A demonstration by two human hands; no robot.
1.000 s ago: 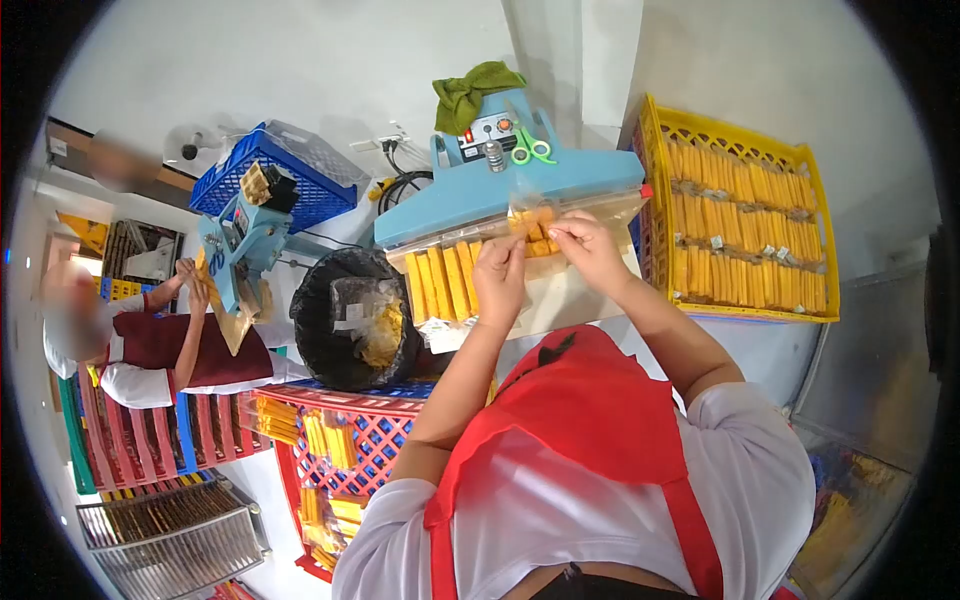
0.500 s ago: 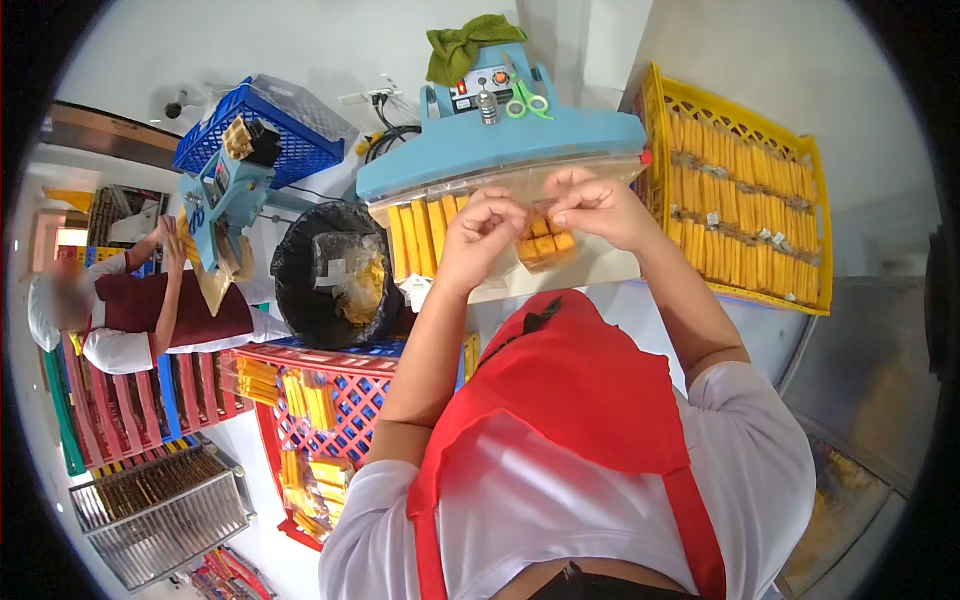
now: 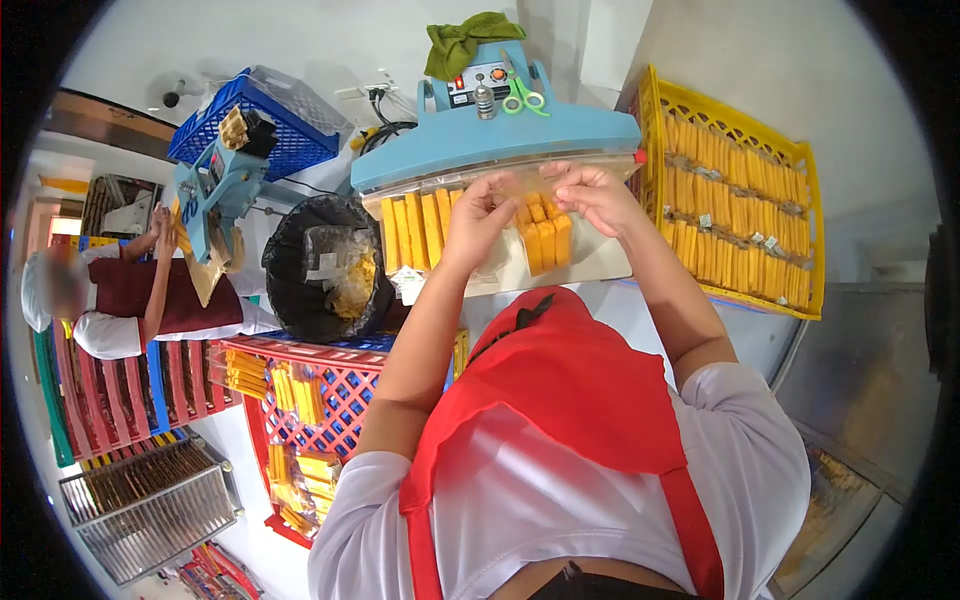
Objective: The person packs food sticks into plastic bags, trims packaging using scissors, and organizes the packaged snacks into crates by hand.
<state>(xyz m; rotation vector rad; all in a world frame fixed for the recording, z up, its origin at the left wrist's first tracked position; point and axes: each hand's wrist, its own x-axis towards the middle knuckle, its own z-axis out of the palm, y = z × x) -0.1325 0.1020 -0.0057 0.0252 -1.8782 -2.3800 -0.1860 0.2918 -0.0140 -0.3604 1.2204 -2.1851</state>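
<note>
A clear plastic bag holding several yellow bars (image 3: 545,243) is between my two hands, in front of the blue heat sealer (image 3: 500,145). My left hand (image 3: 480,222) pinches the bag's upper left edge. At its upper right edge my right hand (image 3: 597,202) is closed on the film, with fingertips near the sealer's long jaw. Left of my left hand stands a row of bagged yellow bars (image 3: 415,230) on the pale work surface (image 3: 600,262). The transparent film between my fingers is hard to make out.
Green-handled scissors (image 3: 523,98) and a green cloth (image 3: 470,45) lie on the sealer. A yellow crate (image 3: 817,230) of packed bars is at right. Left are a black-lined bin (image 3: 285,270), a red crate (image 3: 340,405) and a co-worker (image 3: 150,290) at another sealer (image 3: 212,195).
The bag's bars have tipped so their long faces show, where mostly their ends showed before. My hands stay at the bag's top; the view has shifted slightly.
</note>
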